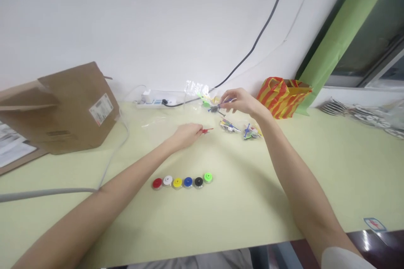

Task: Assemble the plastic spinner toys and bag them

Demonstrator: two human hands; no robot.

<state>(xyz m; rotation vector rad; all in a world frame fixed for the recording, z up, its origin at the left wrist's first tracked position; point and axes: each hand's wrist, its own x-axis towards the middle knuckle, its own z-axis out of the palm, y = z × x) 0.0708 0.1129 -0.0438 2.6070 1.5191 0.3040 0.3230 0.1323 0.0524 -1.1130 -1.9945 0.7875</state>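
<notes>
The left hand point(186, 135) and right hand point(240, 101) are bare, with slim fingers and no rings. The left arm point(104, 193) is bare toward 7 o'clock, and the right arm point(299, 172) toward 5 o'clock, ending in a plain white sleeve point(342, 259). Pale grey trousers point(195, 261) show at 6 o'clock.

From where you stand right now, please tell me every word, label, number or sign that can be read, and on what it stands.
White label on the cardboard box: print too blurred to read.
Paper sheet at the left edge: print too small to read.
Blue-edged sticker: red mark, no readable text.
</notes>
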